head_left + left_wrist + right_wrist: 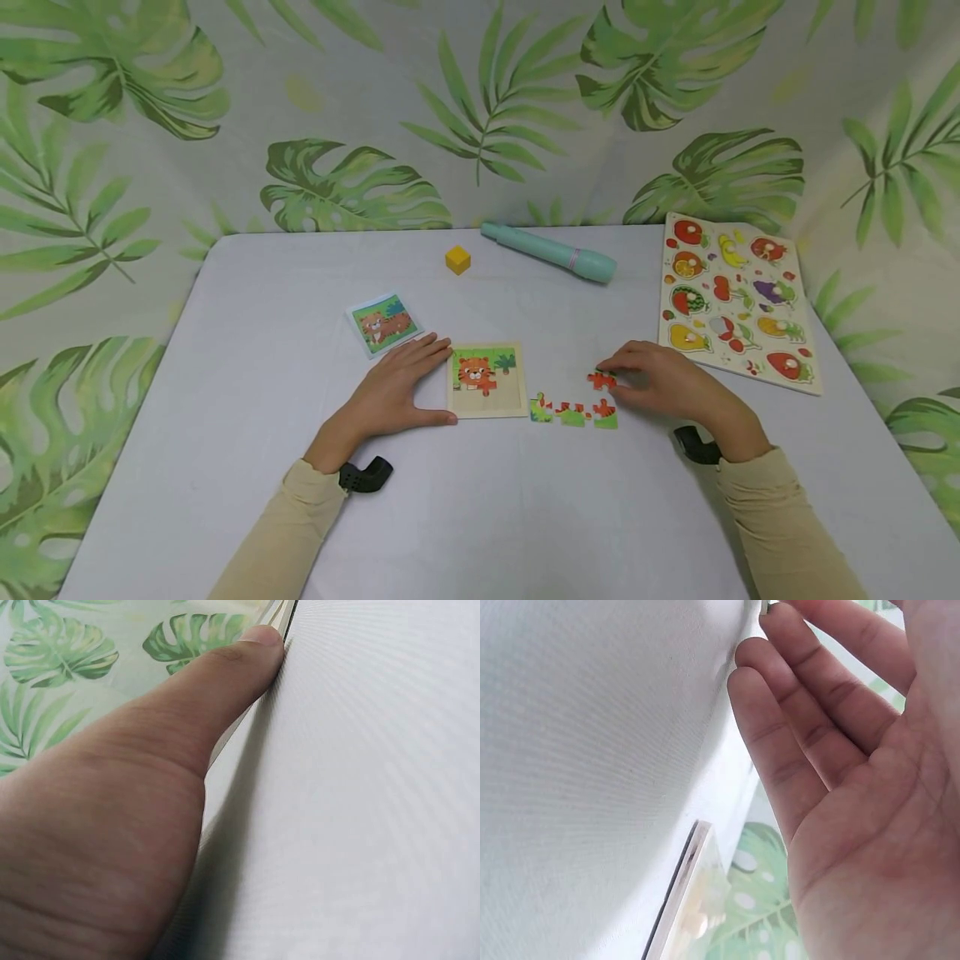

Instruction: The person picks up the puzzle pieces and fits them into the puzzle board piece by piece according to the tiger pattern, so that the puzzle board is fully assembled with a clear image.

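A square wooden puzzle tray (pixel 504 402) holds a partly filled tiger picture, with bare wood at its lower and right parts. My left hand (pixel 393 387) lies along the tray's left side, thumb stretched to the lower left corner and fingertips at the upper left. In the left wrist view the thumb (pixel 217 682) reaches the tray's edge. To the right, my right hand (pixel 663 382) pinches a red puzzle piece (pixel 601 380) between thumb and index finger. Below it several loose pieces (pixel 573 415) with green and red parts lie in a row beside the tray.
A picture card (pixel 385 323) of an animal lies behind the left hand. Farther back are a yellow cube (pixel 457 259) and a teal microphone-shaped object (pixel 550 251). A fruit peg board (pixel 738 304) lies at the right, close to the right hand.
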`<state>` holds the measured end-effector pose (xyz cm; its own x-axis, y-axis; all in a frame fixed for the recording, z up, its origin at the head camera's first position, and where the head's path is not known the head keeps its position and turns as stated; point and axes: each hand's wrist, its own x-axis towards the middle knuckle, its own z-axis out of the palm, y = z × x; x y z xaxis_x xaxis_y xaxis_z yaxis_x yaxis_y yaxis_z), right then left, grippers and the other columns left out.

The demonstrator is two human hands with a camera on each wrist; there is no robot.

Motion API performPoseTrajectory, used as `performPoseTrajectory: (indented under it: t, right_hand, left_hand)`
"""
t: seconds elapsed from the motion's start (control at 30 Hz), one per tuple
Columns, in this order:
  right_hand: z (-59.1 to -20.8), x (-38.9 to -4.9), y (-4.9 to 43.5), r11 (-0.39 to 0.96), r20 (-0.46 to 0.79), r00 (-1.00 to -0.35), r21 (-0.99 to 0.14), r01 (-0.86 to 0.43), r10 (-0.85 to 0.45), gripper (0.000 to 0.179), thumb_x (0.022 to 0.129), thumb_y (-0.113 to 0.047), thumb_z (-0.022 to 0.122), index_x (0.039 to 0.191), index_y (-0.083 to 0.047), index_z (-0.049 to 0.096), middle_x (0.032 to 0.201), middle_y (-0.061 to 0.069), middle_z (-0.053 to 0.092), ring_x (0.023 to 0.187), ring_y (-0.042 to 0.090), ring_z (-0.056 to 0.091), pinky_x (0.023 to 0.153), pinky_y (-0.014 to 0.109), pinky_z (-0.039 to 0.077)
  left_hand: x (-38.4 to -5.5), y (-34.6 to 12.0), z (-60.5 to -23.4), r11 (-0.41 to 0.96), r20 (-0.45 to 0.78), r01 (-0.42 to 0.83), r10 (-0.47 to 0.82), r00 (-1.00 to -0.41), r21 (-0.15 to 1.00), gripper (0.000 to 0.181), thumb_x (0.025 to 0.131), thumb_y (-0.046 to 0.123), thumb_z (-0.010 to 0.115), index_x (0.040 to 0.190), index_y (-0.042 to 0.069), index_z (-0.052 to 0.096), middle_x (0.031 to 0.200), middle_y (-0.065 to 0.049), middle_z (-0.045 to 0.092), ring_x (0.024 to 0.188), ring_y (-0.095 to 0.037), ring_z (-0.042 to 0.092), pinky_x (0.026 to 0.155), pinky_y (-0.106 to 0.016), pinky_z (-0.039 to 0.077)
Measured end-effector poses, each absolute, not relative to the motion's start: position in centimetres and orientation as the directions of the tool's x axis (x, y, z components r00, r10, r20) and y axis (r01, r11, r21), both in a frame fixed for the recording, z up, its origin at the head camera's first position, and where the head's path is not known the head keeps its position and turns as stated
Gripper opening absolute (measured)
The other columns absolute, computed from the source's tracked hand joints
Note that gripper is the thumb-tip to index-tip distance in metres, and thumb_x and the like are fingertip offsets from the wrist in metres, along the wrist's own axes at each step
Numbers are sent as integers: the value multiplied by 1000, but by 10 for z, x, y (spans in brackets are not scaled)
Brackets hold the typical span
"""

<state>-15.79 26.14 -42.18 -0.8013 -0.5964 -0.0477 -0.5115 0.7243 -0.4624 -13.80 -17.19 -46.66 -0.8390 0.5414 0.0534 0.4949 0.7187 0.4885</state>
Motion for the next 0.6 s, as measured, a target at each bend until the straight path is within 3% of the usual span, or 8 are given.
performPoseTrajectory:
  t: [0.23,0.6]
  right_hand:
    - [-421,-159,259,699,-2,-799,-484,-526,-602,33,87,-12,82,119,-16,78,108,-7,72,97,12,64,83,37,58]
    - [-411,-165,249,686,16,-788,-481,-546,-616,30,87,-10,81,117,-15,78,108,-5,72,96,16,66,81,40,60]
  left_hand:
    - [-138,-172,-467,715,55,494,542,-839,494,104,78,66,80,159,13,42,167,0,36,158,-25,24,127,-52,24]
    - [-137,-172,-466,705,60,496,544,-837,507,103,79,65,80,158,12,42,167,0,35,158,-25,24,127,-52,23]
